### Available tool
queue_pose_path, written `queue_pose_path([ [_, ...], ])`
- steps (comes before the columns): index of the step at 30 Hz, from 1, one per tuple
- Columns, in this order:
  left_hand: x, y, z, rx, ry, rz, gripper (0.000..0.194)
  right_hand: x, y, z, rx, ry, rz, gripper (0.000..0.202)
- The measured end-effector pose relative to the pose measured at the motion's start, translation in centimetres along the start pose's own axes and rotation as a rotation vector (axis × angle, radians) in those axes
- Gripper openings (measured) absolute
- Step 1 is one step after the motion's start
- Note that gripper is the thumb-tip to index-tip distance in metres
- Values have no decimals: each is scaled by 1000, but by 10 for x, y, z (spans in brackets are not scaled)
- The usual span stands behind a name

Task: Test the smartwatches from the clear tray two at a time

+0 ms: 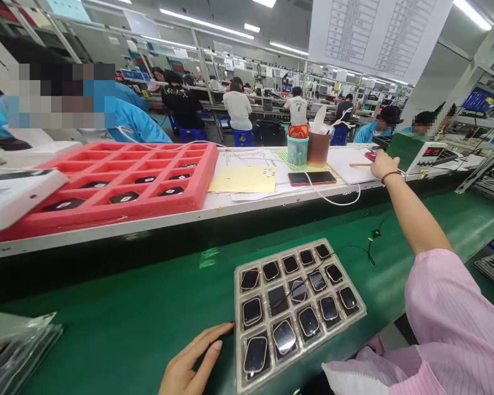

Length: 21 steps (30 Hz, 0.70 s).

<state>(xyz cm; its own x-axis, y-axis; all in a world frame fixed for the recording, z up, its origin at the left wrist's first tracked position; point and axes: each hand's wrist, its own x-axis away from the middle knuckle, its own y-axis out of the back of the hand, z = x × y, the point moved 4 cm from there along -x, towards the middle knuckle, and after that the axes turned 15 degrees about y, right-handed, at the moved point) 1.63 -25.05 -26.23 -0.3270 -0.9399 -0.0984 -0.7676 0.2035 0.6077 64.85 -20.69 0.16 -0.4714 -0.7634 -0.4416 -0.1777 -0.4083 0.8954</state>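
- Green conveyor belt (pixel 127 318): runs the width of the view, below a raised white shelf (pixel 230 206).
- Red foam tray (pixel 119 184): on the shelf, far left; a few of its pockets hold dark oval parts, the rest stand bare.
- Clear blister tray (pixel 298 307): lies on the belt directly before the person, three rows of small dark screen modules, most pockets filled. A thin black cable (pixel 354 249) trails across it toward the right.
- Right hand (pixel 383 163): arm stretched well away to the shelf, near a green unit with a red display (pixel 430 153). Seen from behind, so whether the fingers grip anything cannot be told.
- Left hand (pixel 195 359): flat and spread on the belt, holding nothing, fingertips at the tray's near-left edge.
- Yellow paper (pixel 242 180), phone (pixel 312 178), two cups of tools (pixel 308 148): mid-shelf, apart from both hands.
- Handling judgement: the long reach pulls the body sideways; the left palm looks best kept planted at the tray edge so the tray does not slide, and the sleeve kept clear of the cable and the exposed screens.
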Motion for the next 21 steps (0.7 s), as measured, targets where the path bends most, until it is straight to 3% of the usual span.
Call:
queue_pose_path([
  [3,2,2,-8,-17,-8,20,42,1,-11,26,-18,78,41,27],
  [5,3,3,-15,-39,-3,43,43,13,-8,38,-27,134,-11,26],
  [9,7,0,-24,-51,30,109,44,65,6,60,-131,295,-122,31],
  [11,8,-4,-24,-29,50,139,42,103,13,83,-346,551,-221,23],
  [13,8,-8,-21,6,63,144,40,148,5,114,-439,817,-69,19],
  [16,9,-12,-18,64,32,122,36,230,-25,169,-557,1324,356,16],
  [17,9,-13,-18,75,11,112,35,253,-37,184,-573,1424,435,16],
  [21,11,-13,-23,43,-51,109,32,301,-76,222,-454,1474,448,15],
])
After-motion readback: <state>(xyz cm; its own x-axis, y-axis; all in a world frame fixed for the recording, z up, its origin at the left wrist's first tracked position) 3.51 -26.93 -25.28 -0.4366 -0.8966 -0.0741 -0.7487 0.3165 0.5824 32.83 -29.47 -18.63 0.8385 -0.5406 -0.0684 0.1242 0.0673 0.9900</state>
